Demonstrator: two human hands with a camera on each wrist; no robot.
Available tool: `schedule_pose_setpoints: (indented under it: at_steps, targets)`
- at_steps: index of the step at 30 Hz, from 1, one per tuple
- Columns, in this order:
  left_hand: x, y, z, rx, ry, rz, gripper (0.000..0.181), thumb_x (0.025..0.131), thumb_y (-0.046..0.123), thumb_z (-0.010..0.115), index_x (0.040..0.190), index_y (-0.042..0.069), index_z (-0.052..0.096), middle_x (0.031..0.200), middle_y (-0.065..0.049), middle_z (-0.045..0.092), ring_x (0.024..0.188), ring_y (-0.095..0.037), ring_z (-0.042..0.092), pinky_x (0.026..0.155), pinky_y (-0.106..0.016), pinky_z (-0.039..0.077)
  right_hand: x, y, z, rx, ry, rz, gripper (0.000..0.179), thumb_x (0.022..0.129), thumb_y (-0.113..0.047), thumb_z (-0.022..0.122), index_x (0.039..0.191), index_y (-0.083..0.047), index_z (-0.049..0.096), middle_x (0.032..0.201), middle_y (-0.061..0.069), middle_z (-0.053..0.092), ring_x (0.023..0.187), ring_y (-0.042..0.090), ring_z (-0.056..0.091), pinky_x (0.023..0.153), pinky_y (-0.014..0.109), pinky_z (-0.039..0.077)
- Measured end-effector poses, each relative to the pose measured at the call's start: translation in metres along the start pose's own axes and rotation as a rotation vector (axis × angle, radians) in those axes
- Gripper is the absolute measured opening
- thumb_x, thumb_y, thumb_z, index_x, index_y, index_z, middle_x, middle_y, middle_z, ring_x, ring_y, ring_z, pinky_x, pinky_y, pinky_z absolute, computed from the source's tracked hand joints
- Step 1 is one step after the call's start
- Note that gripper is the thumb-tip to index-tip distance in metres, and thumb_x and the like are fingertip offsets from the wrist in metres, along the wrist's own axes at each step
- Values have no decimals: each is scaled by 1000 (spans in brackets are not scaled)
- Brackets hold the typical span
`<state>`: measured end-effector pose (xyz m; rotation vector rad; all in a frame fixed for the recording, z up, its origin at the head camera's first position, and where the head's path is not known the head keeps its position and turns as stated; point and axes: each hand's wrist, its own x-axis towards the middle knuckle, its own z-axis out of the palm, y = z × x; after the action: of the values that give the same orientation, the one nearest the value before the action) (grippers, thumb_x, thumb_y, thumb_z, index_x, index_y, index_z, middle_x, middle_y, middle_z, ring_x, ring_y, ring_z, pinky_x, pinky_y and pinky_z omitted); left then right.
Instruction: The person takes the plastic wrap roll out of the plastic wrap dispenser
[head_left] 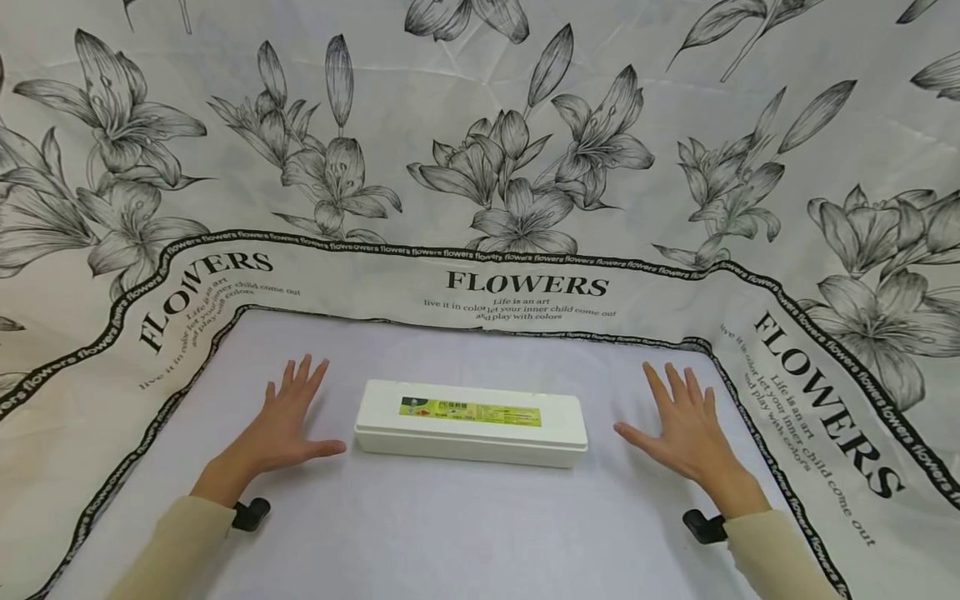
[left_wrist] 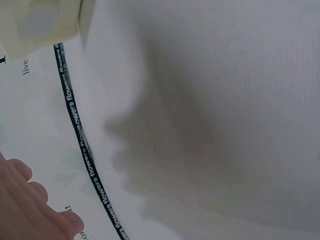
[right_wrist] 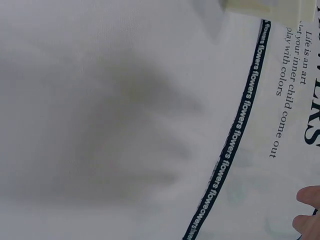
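Observation:
A long white lidded box point(head_left: 472, 446) with a yellow-green label point(head_left: 470, 412) lies lengthwise on the white surface, its lid on. To its left my left hand point(head_left: 288, 421) hovers with fingers spread, the thumb pointing at the box's end but apart from it. On the other side my right hand point(head_left: 682, 429) is spread the same way, also apart from the box. Neither hand holds anything. In the left wrist view the left fingertips point(left_wrist: 37, 197) and a corner of the box point(left_wrist: 42, 22) show. The right wrist view catches the right fingertips point(right_wrist: 309, 210) and the box's end point(right_wrist: 272, 9).
A white cloth point(head_left: 480, 533) covers the work surface. Around it runs a border with black lettered bands and the word FLOWERS point(head_left: 527, 284). Behind rises fabric printed with lilies point(head_left: 525, 167). Each wrist wears a small black device point(head_left: 251, 514).

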<state>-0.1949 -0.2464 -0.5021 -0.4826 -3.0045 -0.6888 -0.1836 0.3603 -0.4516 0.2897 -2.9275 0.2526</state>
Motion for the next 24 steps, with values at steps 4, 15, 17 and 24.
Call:
schedule_pose_setpoints:
  at_steps: [4, 15, 17, 24]
  targets:
    - [3, 5, 14, -83, 4, -8, 136, 72, 64, 85, 167, 21, -1, 172, -23, -1, 156, -51, -5, 118, -79, 7, 0, -14, 0, 21, -29, -9, 109, 87, -69, 66, 166, -12, 17, 164, 35, 22, 151, 60, 11, 114, 83, 9]
    - [10, 29, 36, -376, 14, -68, 141, 68, 56, 92, 167, 29, -6, 172, -22, 7, 155, -52, 12, 118, -74, 23, 9, -51, 10, 64, -65, -73, 108, 86, -71, 66, 166, -18, 18, 167, 28, 21, 153, 55, 13, 119, 77, 13]
    - [11, 33, 38, -406, 17, -73, 141, 68, 54, 93, 167, 28, -4, 171, -24, 10, 153, -53, 18, 118, -72, 26, 11, -58, 11, 67, -64, -90, 108, 85, -72, 66, 166, -18, 19, 167, 27, 22, 153, 54, 14, 119, 76, 14]
    - [13, 37, 47, -557, 53, -65, 140, 69, 40, 96, 167, 21, -2, 172, -20, 14, 156, -45, 19, 121, -61, 29, 15, -80, 12, 83, -60, -154, 107, 85, -70, 67, 166, -18, 20, 167, 25, 23, 154, 51, 15, 121, 72, 17]
